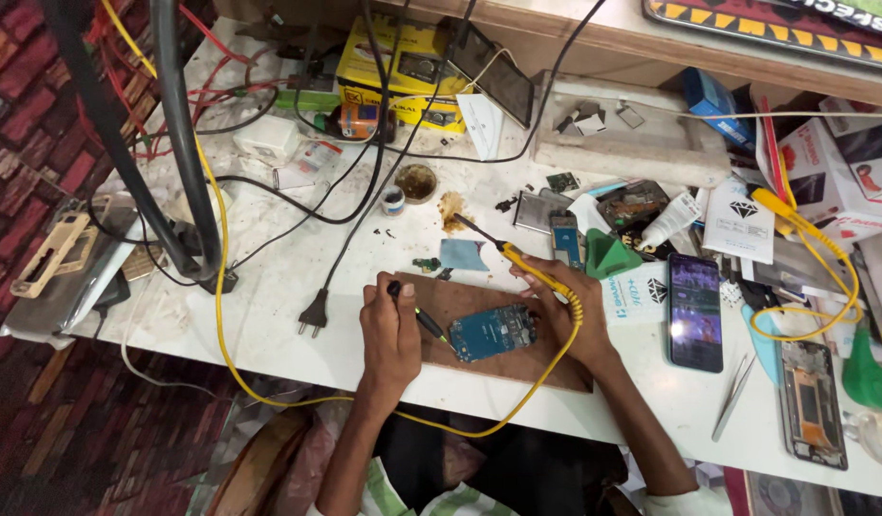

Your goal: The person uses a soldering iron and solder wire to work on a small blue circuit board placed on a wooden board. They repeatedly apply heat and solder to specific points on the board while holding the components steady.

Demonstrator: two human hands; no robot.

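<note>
A blue circuit board point(492, 332) lies on a brown wooden board point(479, 301) at the white bench's front edge. My left hand point(388, 330) grips a thin dark probe point(420, 320) whose tip touches the circuit board's left edge. My right hand point(563, 315) rests at the circuit board's right side and holds a yellow-handled soldering iron point(529, 268), its tip pointing up-left away from the board. The iron's yellow cord point(517, 401) loops down in front of my lap.
A lit smartphone point(695, 311) lies right of my right hand, with tweezers point(733, 394) and an opened phone frame point(810, 401) beyond. A black plug point(313, 313) lies left of the wooden board. Black cables, a small tin point(416, 182), phone parts and boxes crowd the back.
</note>
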